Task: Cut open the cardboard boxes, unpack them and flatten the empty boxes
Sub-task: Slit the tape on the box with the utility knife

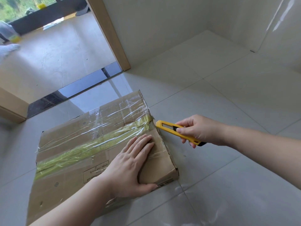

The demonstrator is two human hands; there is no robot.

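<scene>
tiled floor (228,111), taped box (81,144), unreadable label (96,171)

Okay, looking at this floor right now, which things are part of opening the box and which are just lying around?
Part of the job:
- cardboard box, taped shut
- yellow utility knife, its tip at the taped seam
- right hand gripping the knife
- left hand pressing flat on the box

Just lying about:
- white paper beyond the doorway
- yellow containers by the window

Pale tiled floor (211,98), wooden door frame (107,31) — yellow container (41,5) far beyond.
</scene>
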